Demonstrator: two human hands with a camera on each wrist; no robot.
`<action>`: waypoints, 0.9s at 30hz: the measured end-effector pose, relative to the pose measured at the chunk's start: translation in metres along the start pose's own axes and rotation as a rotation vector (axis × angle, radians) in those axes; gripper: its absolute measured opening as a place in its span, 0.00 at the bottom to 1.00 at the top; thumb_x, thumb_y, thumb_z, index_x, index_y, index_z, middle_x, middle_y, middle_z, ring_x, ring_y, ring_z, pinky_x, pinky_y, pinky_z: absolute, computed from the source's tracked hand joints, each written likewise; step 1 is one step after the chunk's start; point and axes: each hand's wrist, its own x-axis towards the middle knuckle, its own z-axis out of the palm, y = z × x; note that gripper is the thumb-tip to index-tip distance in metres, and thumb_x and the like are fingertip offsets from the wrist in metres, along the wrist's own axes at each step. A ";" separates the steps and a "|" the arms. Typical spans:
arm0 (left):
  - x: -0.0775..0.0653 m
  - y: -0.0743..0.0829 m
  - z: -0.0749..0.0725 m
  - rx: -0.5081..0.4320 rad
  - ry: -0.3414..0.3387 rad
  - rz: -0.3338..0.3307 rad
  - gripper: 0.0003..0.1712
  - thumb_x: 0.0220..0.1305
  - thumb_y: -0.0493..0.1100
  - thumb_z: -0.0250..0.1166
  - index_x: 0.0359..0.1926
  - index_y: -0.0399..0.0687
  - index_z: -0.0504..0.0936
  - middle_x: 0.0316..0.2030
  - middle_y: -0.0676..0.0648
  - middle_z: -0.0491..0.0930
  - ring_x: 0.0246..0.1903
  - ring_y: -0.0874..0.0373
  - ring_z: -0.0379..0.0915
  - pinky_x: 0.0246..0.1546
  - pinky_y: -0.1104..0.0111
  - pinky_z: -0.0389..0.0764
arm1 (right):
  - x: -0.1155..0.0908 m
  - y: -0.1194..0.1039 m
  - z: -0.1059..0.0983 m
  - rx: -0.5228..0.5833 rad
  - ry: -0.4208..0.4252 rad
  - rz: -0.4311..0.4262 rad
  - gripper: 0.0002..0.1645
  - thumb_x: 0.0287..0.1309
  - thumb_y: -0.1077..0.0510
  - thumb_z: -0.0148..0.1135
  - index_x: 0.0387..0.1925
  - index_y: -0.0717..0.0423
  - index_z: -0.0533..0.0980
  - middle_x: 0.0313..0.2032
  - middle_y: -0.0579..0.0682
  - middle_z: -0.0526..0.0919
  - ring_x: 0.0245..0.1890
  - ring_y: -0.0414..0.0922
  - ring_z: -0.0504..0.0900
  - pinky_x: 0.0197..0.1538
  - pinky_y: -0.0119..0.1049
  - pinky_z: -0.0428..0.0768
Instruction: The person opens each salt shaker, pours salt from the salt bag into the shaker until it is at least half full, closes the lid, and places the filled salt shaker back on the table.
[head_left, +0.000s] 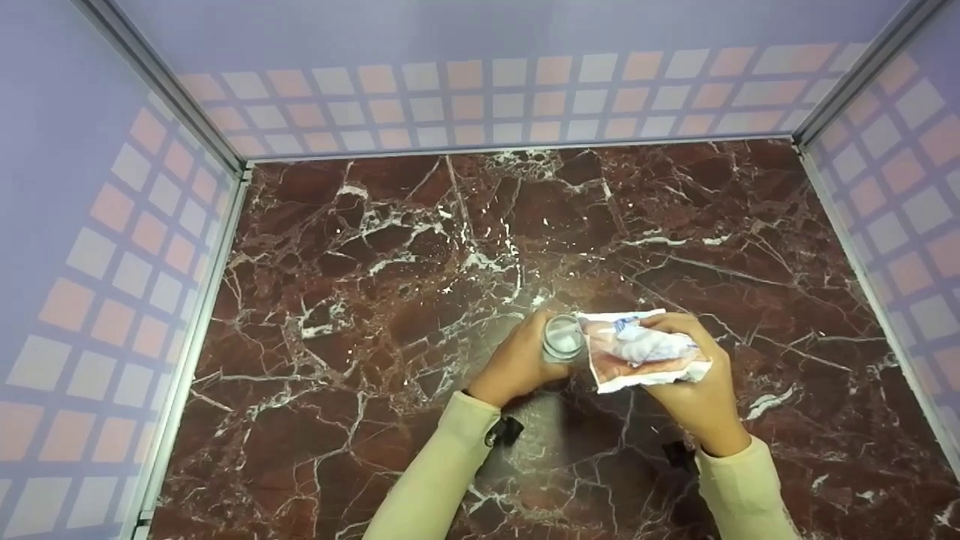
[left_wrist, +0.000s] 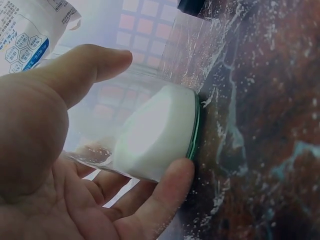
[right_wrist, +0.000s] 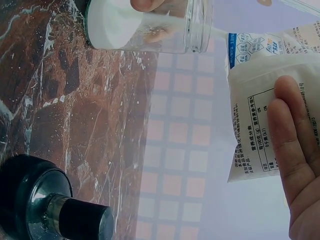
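In left hand (head_left: 517, 364), jar (left_wrist: 155, 130), perhaps touching table (head_left: 337, 450)

I see the left forearm (head_left: 439, 472) angled toward one o'clock, the right forearm (head_left: 742, 491) toward eleven, the left hand (head_left: 517, 367) curved in a grip, the right hand (head_left: 705, 397) gripping at its three o'clock, two fingers (right_wrist: 286, 135) side by side.

On the white bag (right_wrist: 255, 82) just beside the glass jar (right_wrist: 150, 25), a printed table (right_wrist: 261, 132) reads "营养成分表", "每100克(g)", "0千焦(kJ)" and "0%".
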 end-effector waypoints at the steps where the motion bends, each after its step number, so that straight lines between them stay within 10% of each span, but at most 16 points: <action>1: 0.000 -0.001 0.001 -0.006 -0.001 0.001 0.47 0.45 0.39 0.82 0.66 0.45 0.69 0.56 0.46 0.78 0.55 0.53 0.77 0.62 0.62 0.78 | 0.000 0.000 0.000 0.001 0.000 0.002 0.32 0.29 0.84 0.76 0.44 0.75 0.78 0.46 0.70 0.81 0.50 0.51 0.81 0.56 0.37 0.76; 27: 0.000 -0.011 0.008 -0.047 0.019 -0.026 0.45 0.45 0.46 0.82 0.64 0.50 0.70 0.57 0.50 0.76 0.57 0.54 0.73 0.62 0.58 0.77 | 0.005 -0.004 -0.006 -0.043 -0.026 -0.007 0.28 0.33 0.82 0.75 0.42 0.72 0.78 0.45 0.66 0.82 0.48 0.48 0.82 0.55 0.35 0.78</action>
